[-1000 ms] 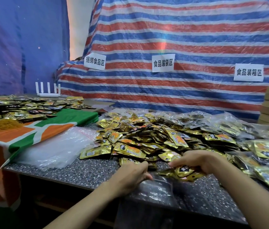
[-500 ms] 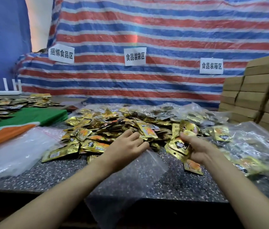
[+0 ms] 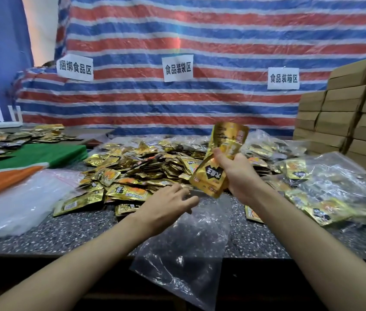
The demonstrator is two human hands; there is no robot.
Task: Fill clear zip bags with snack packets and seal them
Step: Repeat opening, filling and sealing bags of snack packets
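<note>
A big heap of gold snack packets [image 3: 146, 167] covers the middle of the speckled table [image 3: 76, 234]. My right hand [image 3: 238, 176] grips a bunch of gold packets [image 3: 220, 160], lifted above the heap. My left hand [image 3: 168, 205] pinches the top edge of an empty clear zip bag [image 3: 186, 254], which lies on the table and hangs over its front edge. The held packets hover just above the bag's mouth.
Filled clear bags of packets [image 3: 334, 189] lie at the right. A stack of empty clear bags [image 3: 16, 205] lies at the left beside a green and orange cloth [image 3: 20, 169]. Brown cartons [image 3: 346, 113] are piled at the back right. More packets [image 3: 9, 140] lie far left.
My right hand has lifted the bunch of packets up off the heap and turned them upright over the bag's mouth. My left hand still holds the bag's edge.
</note>
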